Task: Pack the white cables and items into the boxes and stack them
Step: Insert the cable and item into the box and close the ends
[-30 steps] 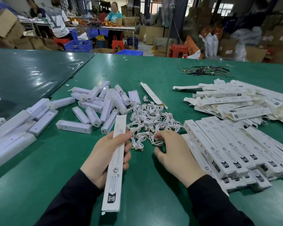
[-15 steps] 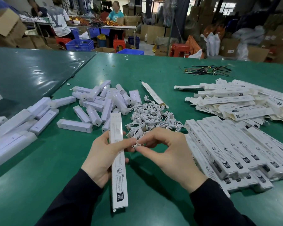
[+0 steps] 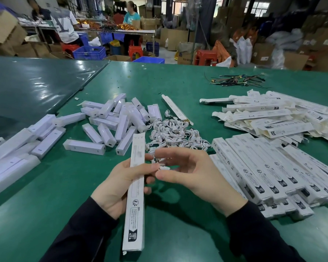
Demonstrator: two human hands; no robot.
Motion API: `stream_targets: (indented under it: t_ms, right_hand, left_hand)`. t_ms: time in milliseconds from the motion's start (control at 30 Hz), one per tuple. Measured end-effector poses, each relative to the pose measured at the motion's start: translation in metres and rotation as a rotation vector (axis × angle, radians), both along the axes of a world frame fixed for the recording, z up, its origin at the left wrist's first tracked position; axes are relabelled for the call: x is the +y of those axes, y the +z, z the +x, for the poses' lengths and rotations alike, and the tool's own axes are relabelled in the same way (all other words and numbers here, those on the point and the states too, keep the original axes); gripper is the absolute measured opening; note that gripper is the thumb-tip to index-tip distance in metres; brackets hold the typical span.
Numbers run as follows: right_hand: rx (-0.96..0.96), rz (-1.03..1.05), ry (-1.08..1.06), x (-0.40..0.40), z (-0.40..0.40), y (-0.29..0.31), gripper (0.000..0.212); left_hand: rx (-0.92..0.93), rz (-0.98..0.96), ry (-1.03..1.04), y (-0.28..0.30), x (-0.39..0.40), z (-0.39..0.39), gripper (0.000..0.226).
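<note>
While the left hand grips a long white box lengthwise, thumb across its top face, the right hand pinches a small white cable between thumb and forefinger, just beside the box at its 3 o'clock. Directly beyond the hands, at 12 o'clock, lies a tangled heap of white cables on the green table. At 10 o'clock sits a jumble of short white plastic bars, with longer white ones further round at 9 o'clock. At 3 o'clock a neat stack of packed boxes lies side by side, the nearest printed with "CE", "FC" and "RoHS" marks; finer print on the labels is too small to read. Flat, unfolded boxes pile up at 2 o'clock, and a bundle of dark wires lies at 1 o'clock. One lone slim box rests just past the cable heap.
</note>
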State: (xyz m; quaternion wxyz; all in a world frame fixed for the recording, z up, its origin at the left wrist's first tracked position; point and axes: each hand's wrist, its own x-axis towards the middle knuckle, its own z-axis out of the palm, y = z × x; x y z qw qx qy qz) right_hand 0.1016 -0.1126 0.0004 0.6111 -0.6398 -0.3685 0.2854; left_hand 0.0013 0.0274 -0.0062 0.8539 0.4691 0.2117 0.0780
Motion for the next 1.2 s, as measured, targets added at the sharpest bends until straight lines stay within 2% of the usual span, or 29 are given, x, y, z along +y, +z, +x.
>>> stream_targets:
  t_ms: [167, 333, 433, 533, 600, 800, 967, 1133, 1200]
  right_hand:
    - [0.127, -0.022, 0.095, -0.004, 0.004, 0.003, 0.034]
    - [0.187, 0.000, 0.056, -0.003, 0.004, 0.002, 0.036]
    - [0.268, 0.088, -0.103, 0.000, 0.008, 0.001, 0.034]
    - [0.183, 0.116, -0.330, 0.000, 0.015, -0.002, 0.021]
    - [0.143, 0.116, -0.382, -0.001, 0.016, -0.003, 0.012]
    - [-0.005, 0.101, -0.267, 0.000, 0.011, 0.002, 0.017]
    - [0.058, 0.069, -0.157, -0.002, 0.010, 0.007, 0.020]
    - [0.061, -0.007, -0.037, -0.004, 0.013, 0.011, 0.032]
    - [0.064, -0.067, 0.034, -0.007, 0.015, 0.011, 0.024]
  left_hand:
    - [-0.037, -0.049, -0.056, 0.000, 0.004, -0.002, 0.038]
    - [-0.071, -0.093, -0.032, 0.001, 0.004, -0.002, 0.032]
    - [-0.068, -0.083, -0.054, 0.003, 0.003, -0.002, 0.038]
    - [-0.081, -0.115, -0.198, 0.005, 0.004, -0.005, 0.044]
    - [-0.101, -0.106, -0.330, 0.004, 0.003, -0.008, 0.047]
    - [-0.098, -0.091, -0.561, 0.002, 0.002, -0.013, 0.045]
    - [-0.098, -0.090, -0.634, 0.001, 0.004, -0.012, 0.060]
    - [-0.114, -0.089, -0.676, 0.000, 0.004, -0.013, 0.054]
    - [-0.099, -0.079, -0.688, -0.001, 0.002, -0.014, 0.051]
